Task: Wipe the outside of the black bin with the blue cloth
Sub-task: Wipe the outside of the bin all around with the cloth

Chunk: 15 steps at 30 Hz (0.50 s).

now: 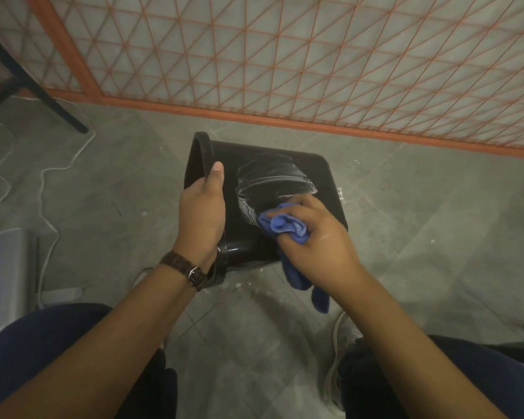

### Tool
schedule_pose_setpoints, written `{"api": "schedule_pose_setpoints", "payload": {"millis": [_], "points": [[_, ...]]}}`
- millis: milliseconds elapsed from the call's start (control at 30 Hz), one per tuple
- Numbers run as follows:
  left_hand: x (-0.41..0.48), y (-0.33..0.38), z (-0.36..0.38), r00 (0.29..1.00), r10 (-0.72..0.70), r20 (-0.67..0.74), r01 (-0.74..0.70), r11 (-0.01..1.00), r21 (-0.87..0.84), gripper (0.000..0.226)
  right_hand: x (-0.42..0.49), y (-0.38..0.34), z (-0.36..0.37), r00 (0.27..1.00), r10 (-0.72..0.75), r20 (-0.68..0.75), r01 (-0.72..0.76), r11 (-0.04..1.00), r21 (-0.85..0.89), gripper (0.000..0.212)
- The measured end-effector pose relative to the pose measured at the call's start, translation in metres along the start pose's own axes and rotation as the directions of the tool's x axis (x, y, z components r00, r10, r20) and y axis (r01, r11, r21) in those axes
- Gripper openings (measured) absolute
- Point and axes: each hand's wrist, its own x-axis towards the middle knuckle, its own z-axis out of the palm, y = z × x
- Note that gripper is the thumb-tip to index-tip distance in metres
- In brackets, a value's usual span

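The black bin [273, 164] lies tipped on its side above the floor, its open rim to the left and its base to the right. My left hand [201, 216] grips the rim, thumb on the outside wall. My right hand [312, 237] is closed around the bunched blue cloth [285, 226] and presses it against the bin's side wall. A tail of the cloth hangs down below that hand. Wet streaks shine on the wall just above the cloth.
An orange wire-mesh fence [315, 71] runs across the back. A black table leg [43, 95] and a white cable [46, 182] lie at the left, with a grey box [6, 267] at the lower left. My knees in dark trousers frame the grey tiled floor [421, 222].
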Motion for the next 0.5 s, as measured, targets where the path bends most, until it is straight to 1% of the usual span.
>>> {"api": "schedule_pose_setpoints", "payload": {"millis": [67, 133, 200, 267, 333, 367, 433, 500], "points": [[0.001, -0.001, -0.001, 1.0, -0.003, 0.019, 0.003, 1.0, -0.01, 0.039, 0.004, 0.005, -0.006, 0.998, 0.028, -0.062, -0.031, 0.999, -0.037, 0.018], [0.001, -0.002, 0.001, 0.999, -0.012, 0.036, 0.013, 1.0, -0.016, 0.035, 0.005, 0.005, -0.005, 0.995, 0.041, -0.088, -0.044, 0.998, -0.043, 0.025], [0.001, -0.001, 0.003, 1.0, -0.008, 0.028, 0.008, 1.0, -0.01, 0.037, 0.002, -0.001, 0.001, 0.998, 0.014, -0.063, -0.014, 1.0, 0.012, 0.035], [0.0, 0.0, 0.003, 1.0, 0.024, 0.014, -0.024, 0.999, 0.029, 0.045, -0.003, -0.006, 0.01, 0.997, -0.074, -0.007, 0.075, 0.993, 0.087, 0.038], [-0.001, 0.001, 0.002, 0.999, 0.04, -0.007, -0.04, 0.998, 0.046, 0.048, -0.006, -0.006, 0.016, 0.987, -0.159, 0.028, 0.155, 0.982, 0.112, 0.032], [0.0, 0.0, 0.001, 0.999, 0.037, -0.011, -0.037, 0.998, 0.049, 0.048, -0.006, -0.005, 0.015, 0.987, -0.159, 0.03, 0.155, 0.983, 0.096, 0.029], [0.002, -0.001, -0.001, 0.999, 0.033, -0.006, -0.032, 0.999, 0.036, 0.047, -0.004, -0.002, 0.01, 0.994, -0.113, -0.015, 0.113, 0.992, 0.052, 0.025], [0.003, -0.003, 0.0, 1.0, 0.018, 0.009, -0.018, 1.0, 0.006, 0.04, 0.0, 0.001, 0.004, 0.996, -0.058, -0.075, 0.061, 0.998, 0.032, 0.017]]}}
